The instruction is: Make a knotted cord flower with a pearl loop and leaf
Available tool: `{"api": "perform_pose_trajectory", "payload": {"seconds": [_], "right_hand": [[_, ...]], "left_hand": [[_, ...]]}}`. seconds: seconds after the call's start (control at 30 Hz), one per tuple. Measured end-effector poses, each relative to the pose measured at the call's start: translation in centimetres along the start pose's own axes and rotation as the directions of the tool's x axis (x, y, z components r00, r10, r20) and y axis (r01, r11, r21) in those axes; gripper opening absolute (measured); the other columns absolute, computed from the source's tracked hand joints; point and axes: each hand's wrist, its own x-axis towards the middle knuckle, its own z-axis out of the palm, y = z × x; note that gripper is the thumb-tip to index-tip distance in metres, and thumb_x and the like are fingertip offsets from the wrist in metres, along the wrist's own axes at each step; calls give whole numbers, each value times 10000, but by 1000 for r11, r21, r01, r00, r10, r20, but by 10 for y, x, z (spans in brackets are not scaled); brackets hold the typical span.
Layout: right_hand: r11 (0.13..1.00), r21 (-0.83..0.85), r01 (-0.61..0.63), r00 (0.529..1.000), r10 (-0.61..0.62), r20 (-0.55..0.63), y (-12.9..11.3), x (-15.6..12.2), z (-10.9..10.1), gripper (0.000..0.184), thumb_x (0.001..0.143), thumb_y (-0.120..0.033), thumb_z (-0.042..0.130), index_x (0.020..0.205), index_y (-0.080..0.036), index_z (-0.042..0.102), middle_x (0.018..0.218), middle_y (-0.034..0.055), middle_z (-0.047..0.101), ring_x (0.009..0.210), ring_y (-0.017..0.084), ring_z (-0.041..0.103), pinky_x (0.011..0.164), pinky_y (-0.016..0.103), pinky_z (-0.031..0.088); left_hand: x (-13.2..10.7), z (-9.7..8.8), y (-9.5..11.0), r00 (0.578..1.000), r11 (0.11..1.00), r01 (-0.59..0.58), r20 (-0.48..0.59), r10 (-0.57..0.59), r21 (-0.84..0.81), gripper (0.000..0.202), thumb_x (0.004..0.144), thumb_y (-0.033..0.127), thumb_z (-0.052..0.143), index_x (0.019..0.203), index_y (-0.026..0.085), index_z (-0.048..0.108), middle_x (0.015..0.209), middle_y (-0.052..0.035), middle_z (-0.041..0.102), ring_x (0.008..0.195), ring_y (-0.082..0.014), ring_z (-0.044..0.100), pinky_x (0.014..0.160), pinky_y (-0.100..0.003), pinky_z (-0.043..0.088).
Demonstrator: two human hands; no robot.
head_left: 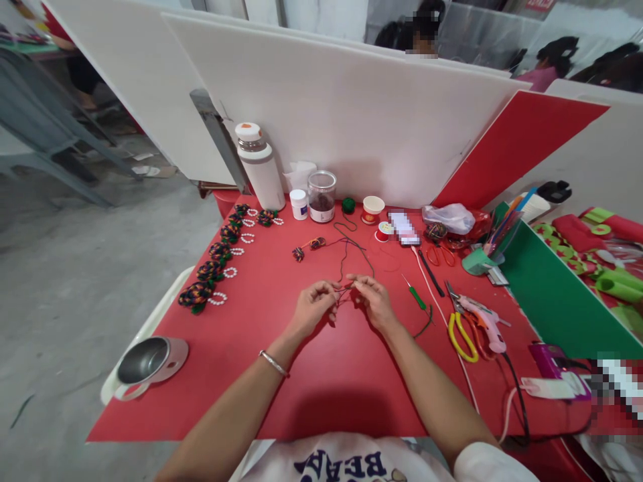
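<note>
Head view: Left hand (317, 302) and right hand (372, 298) pinch thin cord (345, 290) between them over the red table (251, 314).
On the far side, loose strands (343, 258) loop and cross; a hasty pull could likely tangle them, a slackened pinch drop them.

Green cord (369, 260), red tabletop (236, 375)

The white shirt (331, 447) bears dark lettering (358, 464); a silver bangle (274, 363) circles the left forearm (246, 398).
</note>
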Motion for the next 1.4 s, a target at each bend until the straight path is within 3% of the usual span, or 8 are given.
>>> {"api": "perform_pose_trajectory", "payload": {"seconds": [0.07,0.23,0.47,0.6,0.8,1.0,1.23,1.4], "right_hand": [[999,-39,21,999,-20,43,2,-1,0,214,767,-376,729,706,-187,649,1164,52,710,510,46,414,485,208,369],[997,-64,37,996,-32,81,2,-3,0,215,775,-391,726,728,-192,658,1044,30,713,504,52,350,466,204,300],[982,-155,108,985,-85,150,-2,-6,3,191,768,-383,742,721,-208,683,909,24,678,764,139,565,664,250,451],[992,-106,74,985,-56,162,-3,-8,4,224,757,-408,769,749,-202,684,825,10,666,674,113,558,589,230,444],[988,-109,-111,933,141,330,-1,-12,7,516,767,-462,785,1204,-223,650,785,9,692,582,130,638,398,191,421],[969,-205,-139,945,192,264,9,-9,7,402,730,-499,800,912,-156,694,711,24,695,585,140,674,448,208,500],[957,-283,-56,953,136,270,7,-9,8,388,770,-506,758,925,-154,710,631,-22,635,477,81,534,445,203,421],[950,-281,135,952,-46,302,11,-11,14,387,766,-451,776,1032,-175,725,780,-8,667,668,107,563,641,235,467]], "left_hand": [[-1,3,2,999,999,45,3,-45,-16,384,705,367,766,979,159,596,700,3,647,417,-105,556,390,-257,512],[-3,3,10,993,987,95,52,-103,133,628,669,359,826,1214,172,575,976,-88,702,548,-129,634,449,-259,526],[3,-4,2,980,917,-196,106,169,349,234,734,380,773,696,149,759,690,-46,659,634,-137,573,591,-252,454],[3,-3,-2,997,969,-35,71,18,245,273,699,396,801,727,128,759,614,-13,649,549,-104,518,547,-240,397],[5,-2,0,995,974,91,49,-82,-208,348,645,414,856,784,138,696,607,-11,654,509,-128,590,512,-263,461],[7,-5,7,986,945,127,-63,-153,-301,375,575,352,906,734,153,632,565,21,640,459,-98,580,468,-216,461],[7,-4,2,972,946,168,-114,-205,-277,346,589,364,893,716,153,649,504,48,584,355,-33,414,359,-159,267],[5,4,-1,988,954,74,-111,-111,-292,295,553,323,908,688,135,725,816,-46,691,649,-107,617,579,-210,492]]}}
